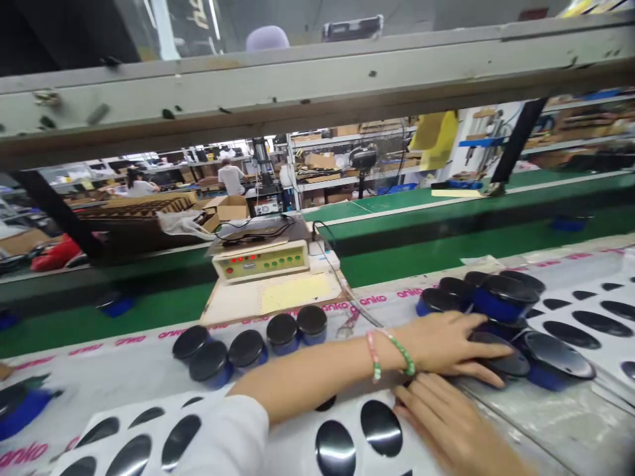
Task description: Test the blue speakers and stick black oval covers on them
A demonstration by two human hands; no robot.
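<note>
My left hand (pixel 454 347), with pink and green bead bracelets on its wrist, reaches across to the right. Its fingers are spread over a round blue piece with a shiny black top (pixel 501 356), seemingly touching it. Below that wrist lies my right hand (pixel 446 420), fingers close together and bent, tips at a white sheet of black oval stickers (pixel 336 448). Whatever is between those fingertips is hidden. More blue pieces with black tops (pixel 506 296) are heaped just beyond my left hand, some stacked on others.
A row of black-topped blue pieces (pixel 248 348) stands left of my forearm. Behind them sits a control box (pixel 260 261) with lit buttons and cables. A green conveyor belt (pixel 397 244) crosses behind the bench, under a shelf beam (pixel 307 86). Another sticker sheet (pixel 595 304) lies right.
</note>
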